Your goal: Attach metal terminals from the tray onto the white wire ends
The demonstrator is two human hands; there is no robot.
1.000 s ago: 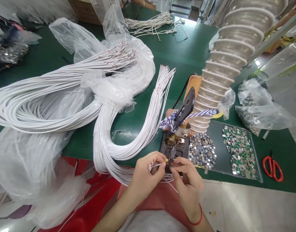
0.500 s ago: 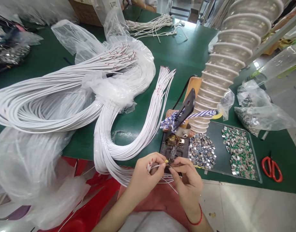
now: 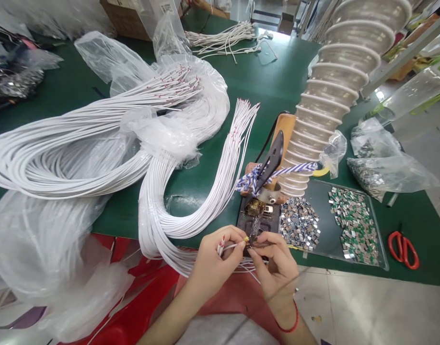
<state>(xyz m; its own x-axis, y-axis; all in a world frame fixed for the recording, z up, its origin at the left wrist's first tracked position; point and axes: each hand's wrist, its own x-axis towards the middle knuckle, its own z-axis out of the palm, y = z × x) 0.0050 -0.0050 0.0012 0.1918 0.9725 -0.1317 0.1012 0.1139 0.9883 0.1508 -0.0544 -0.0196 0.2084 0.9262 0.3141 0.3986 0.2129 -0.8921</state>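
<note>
White insulated wires (image 3: 230, 246) at a hand-press jig, lower centre of frame

Item: a few thin white insulated wires, their ends pinched over the front edge of a dark metal jig (image 3: 258, 215), just below a small brass-coloured fixture (image 3: 256, 207). Left hand (image 3: 214, 266): thumb and fingers clamped together on the wires. Right hand (image 3: 275, 273): thumb and forefinger brought together at the wire ends, touching or nearly touching the left hand's thumb; whatever lies between them is too small to tell. Red cord (image 3: 290, 326) on the right wrist.

Around the hands: a wooden-handled black press lever (image 3: 272, 155) bound with blue-and-white twisted cord (image 3: 277, 172) stands behind the jig, beside a ribbed translucent duct (image 3: 331, 105). To the right, a dark tray (image 3: 322, 194) holds two heaps of small metal clips (image 3: 299, 224). Clear bags of metal parts (image 3: 374, 172) and red-handled scissors (image 3: 403, 250) lie further right on the green bench (image 3: 277, 81). Large looped bundles of white wire (image 3: 62, 163) in clear plastic fill the left, with a smaller bundle (image 3: 223, 38) at upper centre.
</note>
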